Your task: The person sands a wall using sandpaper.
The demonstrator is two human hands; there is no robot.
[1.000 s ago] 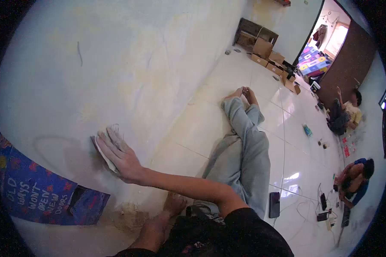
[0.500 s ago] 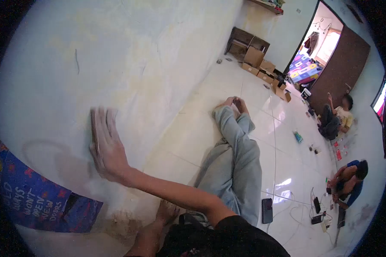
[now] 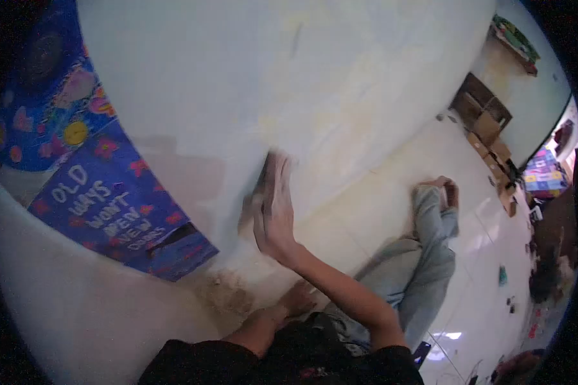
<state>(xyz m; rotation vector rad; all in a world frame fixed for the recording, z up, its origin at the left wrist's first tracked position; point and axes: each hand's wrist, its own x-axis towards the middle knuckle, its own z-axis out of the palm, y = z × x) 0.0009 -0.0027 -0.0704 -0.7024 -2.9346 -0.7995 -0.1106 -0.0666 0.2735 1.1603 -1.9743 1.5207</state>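
Observation:
My right hand point(image 3: 275, 215) is raised in front of the pale wall point(image 3: 212, 83), fingers stretched upward and close together, with nothing seen in it. The fingertips are a little blurred, and I cannot tell if the palm touches the wall. A shadow falls on the wall beside it. Lower down, my left hand point(image 3: 298, 299) rests low by the foot of the wall, next to my lap; its fingers look stretched out and hold nothing visible. To the left, a blue painted poster point(image 3: 119, 212) with lettering and red flowers is on the wall.
My legs in jeans point(image 3: 424, 256) stretch over the white tiled floor point(image 3: 359, 218). A phone point(image 3: 422, 353) lies beside my thigh. Cardboard boxes point(image 3: 491, 154) stand along the far wall below a shelf point(image 3: 517, 45). People at the right edge are dim and partly cut off.
The view has swung left, so more of the poster shows and the people and doorway slide to the right edge. My right hand stays raised by the wall, fingers more edge-on.

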